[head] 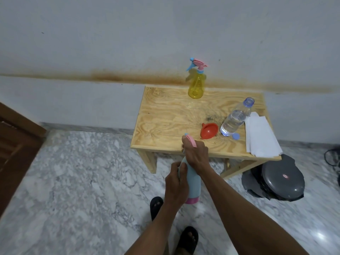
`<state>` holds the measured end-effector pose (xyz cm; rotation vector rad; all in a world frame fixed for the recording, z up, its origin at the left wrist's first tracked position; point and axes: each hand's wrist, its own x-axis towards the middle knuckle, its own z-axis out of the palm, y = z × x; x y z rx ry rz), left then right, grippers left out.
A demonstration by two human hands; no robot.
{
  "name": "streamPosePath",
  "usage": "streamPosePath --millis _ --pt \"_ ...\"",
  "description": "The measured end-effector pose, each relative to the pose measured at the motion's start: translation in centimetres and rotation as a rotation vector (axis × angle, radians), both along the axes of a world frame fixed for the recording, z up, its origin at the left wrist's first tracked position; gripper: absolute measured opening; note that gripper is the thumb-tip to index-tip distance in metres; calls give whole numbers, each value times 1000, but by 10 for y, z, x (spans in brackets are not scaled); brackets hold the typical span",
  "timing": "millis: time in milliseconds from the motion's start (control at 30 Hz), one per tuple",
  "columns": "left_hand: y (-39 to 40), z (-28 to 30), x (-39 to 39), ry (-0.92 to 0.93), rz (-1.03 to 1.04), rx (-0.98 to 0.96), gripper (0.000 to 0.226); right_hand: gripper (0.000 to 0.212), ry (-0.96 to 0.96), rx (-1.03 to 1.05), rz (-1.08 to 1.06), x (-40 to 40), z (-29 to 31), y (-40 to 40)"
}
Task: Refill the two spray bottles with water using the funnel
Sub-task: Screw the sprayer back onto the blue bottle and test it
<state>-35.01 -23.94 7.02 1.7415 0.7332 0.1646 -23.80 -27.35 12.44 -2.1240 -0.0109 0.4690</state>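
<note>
The left hand (175,183) grips the body of a pale blue plastic spray bottle (191,183), held in front of the plywood table's (165,122) near edge, while the right hand (196,153) wraps its pink trigger head, perhaps twisting it. A yellow translucent spray bottle (196,85) stands at the far edge; an orange plastic funnel (209,130) lies just beside an uncapped clear water bottle (234,119) toward the right edge.

I can read no words or numbers anywhere here. The white paper sheets (261,135) at the right of my table look blank, and the small red mark on the grey lid (282,183) is too blurred.

Funnel (209,130) left of water bottle (234,120)
</note>
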Motion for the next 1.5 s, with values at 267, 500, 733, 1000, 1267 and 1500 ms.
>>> streamPosePath --millis 267,500,733,1000,1267,1500 --pt "-14 0 0 -23 -39 40 29 52 58 40 -178 -5 -1 -18" --pt "-21 0 -3 -37 -59 22 32 53 64 44 -172 -10 2 -27" --pt "-23 6 -7 -63 -32 32 43 69 106 56 -178 -12 6 -27" --pt "-6 20 -8 -141 -63 24 47 48 25 145 -83 -8 28 -22" --pt "65 34 45 -159 -263 35 77 45 -89 246 39 45 59 23" --pt "128 29 127 -251 -109 197 67 29 -164 170 51 110 46 78"
